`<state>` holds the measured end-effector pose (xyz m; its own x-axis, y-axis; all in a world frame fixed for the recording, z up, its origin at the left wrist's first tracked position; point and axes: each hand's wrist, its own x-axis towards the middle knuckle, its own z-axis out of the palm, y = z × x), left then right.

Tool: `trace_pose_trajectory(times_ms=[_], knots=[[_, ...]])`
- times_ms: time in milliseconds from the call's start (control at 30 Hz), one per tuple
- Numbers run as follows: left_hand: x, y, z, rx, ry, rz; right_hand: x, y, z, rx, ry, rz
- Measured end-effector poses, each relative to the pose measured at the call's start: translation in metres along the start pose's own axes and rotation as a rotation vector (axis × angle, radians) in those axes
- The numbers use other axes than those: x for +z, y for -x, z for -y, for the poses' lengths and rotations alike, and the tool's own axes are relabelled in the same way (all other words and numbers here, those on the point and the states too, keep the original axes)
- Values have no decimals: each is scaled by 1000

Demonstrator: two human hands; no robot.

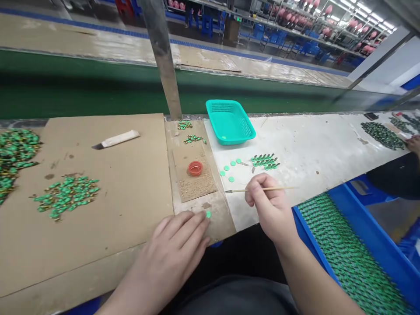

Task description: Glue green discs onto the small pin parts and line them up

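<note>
My right hand (267, 203) pinches a thin wooden brush (278, 188), its dark tip pointing left over the edge of the white sheet. Palm down near the table's front edge lies my left hand (180, 238), fingers together, the fingertips at a small green disc (208, 214); whether they grip it is unclear. Several green discs (226, 168) form a curve on the white sheet, beside rows of small green pieces with dark ends (265, 161). A small red cup (195, 168) stands on a crumb-covered board (197, 189), left of the brush tip.
A turquoise basket (229, 122) stands at the back. Piles of green pieces (67, 195) and a wrapped, dark-tipped tool (116, 139) lie on cardboard at left. A blue bin (364, 223) holds many green pieces below right. Another person's hand (414, 143) is at far right.
</note>
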<state>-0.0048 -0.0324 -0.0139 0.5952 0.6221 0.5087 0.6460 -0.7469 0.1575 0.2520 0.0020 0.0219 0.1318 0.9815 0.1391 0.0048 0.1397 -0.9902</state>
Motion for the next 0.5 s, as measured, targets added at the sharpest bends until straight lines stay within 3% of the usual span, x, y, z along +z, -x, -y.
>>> trace_pose_trajectory(times_ms=[100, 233, 500], knots=[[4, 4, 3, 9, 38, -4, 15, -12, -8, 25, -106, 43], [14, 15, -1, -41, 79, -34, 34, -30, -13, -29, -43, 94], [41, 26, -4, -96, -12, -266, 73, -73, -18, -501, 565, 129]])
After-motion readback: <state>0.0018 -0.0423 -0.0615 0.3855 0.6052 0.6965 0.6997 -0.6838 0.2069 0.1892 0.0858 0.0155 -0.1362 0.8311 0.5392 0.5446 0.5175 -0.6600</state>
